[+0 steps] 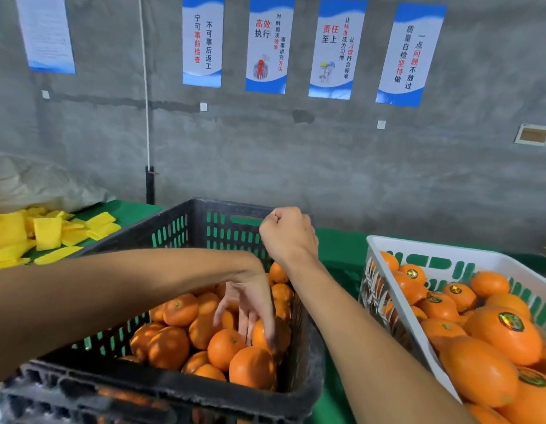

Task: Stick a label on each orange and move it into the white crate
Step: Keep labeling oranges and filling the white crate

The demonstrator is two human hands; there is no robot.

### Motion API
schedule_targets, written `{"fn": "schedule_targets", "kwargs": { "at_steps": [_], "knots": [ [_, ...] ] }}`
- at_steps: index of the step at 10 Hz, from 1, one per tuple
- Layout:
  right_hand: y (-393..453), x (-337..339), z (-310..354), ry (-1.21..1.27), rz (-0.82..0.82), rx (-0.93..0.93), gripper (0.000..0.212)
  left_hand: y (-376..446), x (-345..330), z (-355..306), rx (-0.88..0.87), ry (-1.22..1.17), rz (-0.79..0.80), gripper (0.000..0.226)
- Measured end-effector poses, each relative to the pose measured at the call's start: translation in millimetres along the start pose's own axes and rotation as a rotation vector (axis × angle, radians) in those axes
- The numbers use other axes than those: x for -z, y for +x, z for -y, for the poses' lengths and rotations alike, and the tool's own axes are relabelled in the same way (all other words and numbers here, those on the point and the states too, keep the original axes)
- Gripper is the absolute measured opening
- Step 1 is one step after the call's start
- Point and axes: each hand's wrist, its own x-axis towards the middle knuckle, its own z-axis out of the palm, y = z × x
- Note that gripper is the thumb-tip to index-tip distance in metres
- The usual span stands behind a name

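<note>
Fingers (250, 319) of our left hand (247, 304) hang down, loosely spread and nearly straight, into the black crate (161, 237). The tips reach the top layer of fruit. They touch or nearly touch one unlabelled orange (261, 333) near the crate's right wall; nothing is curled round it, so we record no grip yet.

Our right hand (288, 235) is raised above the crate's far rim, fingers curled into a fist. Whether a label is pinched inside we cannot tell; none shows.

Position of the fruit: the orange lies just under and slightly right of the left fingertips, packed against its neighbours in the pile. The white crate (418, 244) stands to the right on the green tabletop (339, 255), already holding oranges that carry round foil labels.

Handling estimate: firm, rounded, moderately heavy for its size, skin glossy and probably somewhat slippery. It should tolerate a firm hold, though hard squeezing could bruise it. We judge the best hold to be fingers and thumb spread across its widest part, leaving the upper face bare for the label.
</note>
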Motion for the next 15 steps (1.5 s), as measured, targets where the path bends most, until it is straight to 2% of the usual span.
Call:
{"fn": "schedule_targets", "kwargs": {
  "at_steps": [1,2,3,4,5,6,7,8,9,10,11,12,13,14,15],
  "knots": [
    [-4.4,4.0,0.4,0.010,-0.054,0.011,0.027,-59.4,5.8,4.4,-0.020,-0.016,-0.119,0.038],
    [-9.8,11.7,4.8,0.000,0.025,0.002,0.028,-108.9,6.0,9.1,-0.134,-0.131,-0.482,0.062],
    [-22.0,25.3,15.5,0.050,0.218,0.062,0.046,-145.5,-1.0,19.3,-0.273,-0.305,-0.925,0.056],
    [-49.0,46.9,25.2,0.197,0.247,0.172,0.051,-175.0,-23.3,12.3,-0.437,-0.551,-1.201,0.055],
    [-89.1,77.8,28.9,0.459,0.132,0.283,0.043,-204.4,-56.2,-13.1,-0.619,-0.664,-1.341,0.050],
    [-133.1,105.1,26.9,0.660,0.023,0.345,0.034,-222.7,-101.2,-48.9,-0.645,-0.575,-1.576,0.056],
    [-177.0,120.2,12.4,0.777,-0.048,0.338,0.032,-221.0,-144.5,-80.3,-0.624,-0.493,-1.694,0.057],
    [-218.5,119.5,-15.7,0.793,-0.104,0.304,0.036,-205.7,-184.1,-97.0,-0.590,-0.303,-1.791,0.061],
    [-259.4,112.0,-50.4,0.693,-0.115,0.287,0.038,-185.8,-222.6,-101.7,-0.559,-0.037,-1.887,0.064],
    [-297.7,101.2,-92.1,0.557,-0.025,0.282,0.039,-161.6,-262.2,-90.7,-0.533,0.128,-1.832,0.068],
    [-329.8,96.0,-132.0,0.398,0.118,0.289,0.039,-131.3,-311.6,-76.4,-0.603,0.248,-1.697,0.072],
    [-354.3,90.9,-166.1,0.225,0.306,0.253,0.037,-104.6,-359.7,-65.8,-0.624,0.052,-1.374,0.072],
    [-367.1,91.6,-185.8,0.149,0.453,0.228,0.037,-90.2,-377.3,-57.9,-0.529,-0.216,-1.127,0.071],
    [-376.9,95.0,-196.2,0.152,0.634,0.206,0.054,-83.9,-377.2,-54.0,-0.504,-0.493,-1.078,0.066],
    [-378.7,94.5,-201.6,0.027,0.691,0.337,0.065,-78.3,-377.7,-53.7,-0.474,-0.499,-1.063,0.067]
  ]
}}
